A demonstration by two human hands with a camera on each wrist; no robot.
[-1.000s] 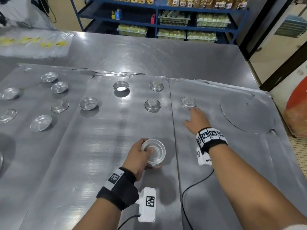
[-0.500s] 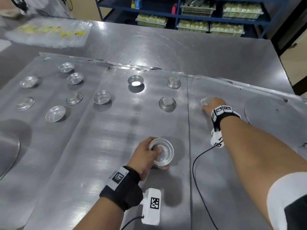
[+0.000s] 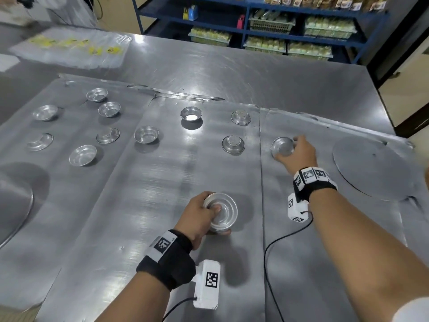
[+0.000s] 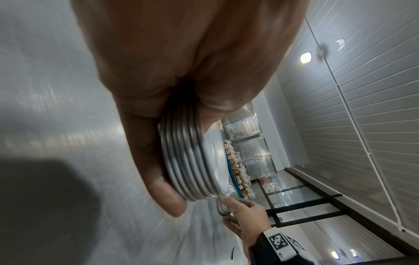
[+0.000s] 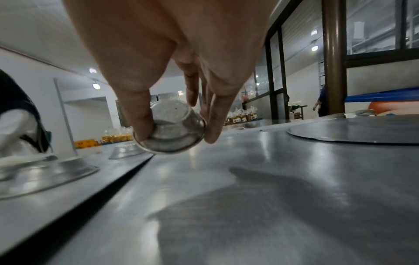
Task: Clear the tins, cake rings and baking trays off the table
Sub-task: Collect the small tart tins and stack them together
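Observation:
My left hand grips a stack of several nested small tins near the table's front middle; their ribbed rims show in the left wrist view. My right hand pinches one small tin between thumb and fingers, lifted and tilted just above a baking tray. In the right wrist view this tin hangs clear of the tray. Several more small tins lie spread on the trays, such as two upturned ones and one upright.
Flat round metal discs lie at the right and at the left edge. A clear plastic bag lies at the back left of the steel table. Blue shelving with packed goods stands behind.
My right hand reached the tin on the right tray, closed on it and lifted it tilted off the surface. My left hand kept holding the stack in place.

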